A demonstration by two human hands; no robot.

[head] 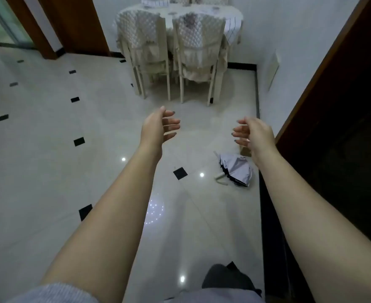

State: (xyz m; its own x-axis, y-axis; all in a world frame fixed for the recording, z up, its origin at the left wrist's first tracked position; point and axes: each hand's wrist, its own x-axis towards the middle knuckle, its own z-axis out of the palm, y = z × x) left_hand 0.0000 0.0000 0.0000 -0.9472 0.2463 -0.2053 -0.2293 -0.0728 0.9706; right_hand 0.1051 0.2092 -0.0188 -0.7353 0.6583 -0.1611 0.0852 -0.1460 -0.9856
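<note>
The tiled floor [49,149] fills most of the view: pale glossy tiles with small black inset squares. It gives wide open room to the left and straight ahead.

The right side is bounded by a dark wooden panel [344,127], with a black strip [267,215] running along its foot and a white wall [289,51] beyond. This is the tight side of the work area.

At the far end stands a covered tabletop [202,9] with two padded chairs [140,33] pushed in. They are well apart from the hands and do not obstruct the reach.

Both forearms extend forward at about the same height. The left hand [158,127] is released, fingers spread and slightly curved, holding nothing. The right hand [255,133] is likewise released and empty, palm facing inward.

The umbrella [238,169] lies collapsed but unfastened on the floor, below the right forearm and near the black strip, with loose grey canopy folds. Its pale handle [220,179] points left toward open floor.

Step in hand, as judged: approach, before pickup. Neither hand touches the umbrella.

Next move calls for lowering the right hand and closing round the handle from the left side, where clearance exists. Keep the elbow clear of the panel edge. The loose folds may sag when lifted.
</note>
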